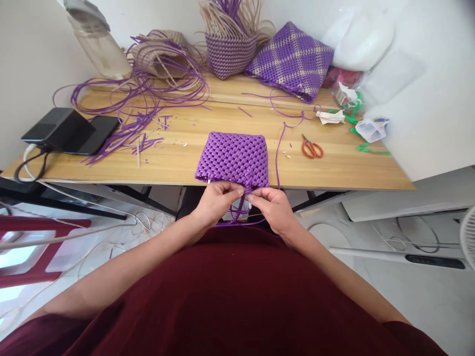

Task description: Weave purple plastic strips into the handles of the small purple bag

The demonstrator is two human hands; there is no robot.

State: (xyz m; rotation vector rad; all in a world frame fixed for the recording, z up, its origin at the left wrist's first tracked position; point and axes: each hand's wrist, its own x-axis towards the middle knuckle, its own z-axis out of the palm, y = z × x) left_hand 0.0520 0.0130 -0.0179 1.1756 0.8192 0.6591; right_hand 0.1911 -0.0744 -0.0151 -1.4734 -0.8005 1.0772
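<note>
A small purple woven bag (235, 154) lies on its side at the table's front edge, its rim facing me. From the rim a braided purple strap (248, 184) runs down over the edge toward my lap. My left hand (218, 200) is closed, thumb and fingertips pinching the strap beside the rim. Close by on the other side, my right hand (272, 205) pinches the same strap where it meets the rim. The fingertips hide the exact strand held. A loose purple strand (277, 158) trails over the table to the right of the bag.
Red-handled snips (312, 149) lie at the right. Purple strip coils (141, 89) and offcuts are at the left, near a black device (59, 129). Along the back stand a clear bottle (100, 47), a part-woven basket (230, 54) and a checked purple bag (293, 62).
</note>
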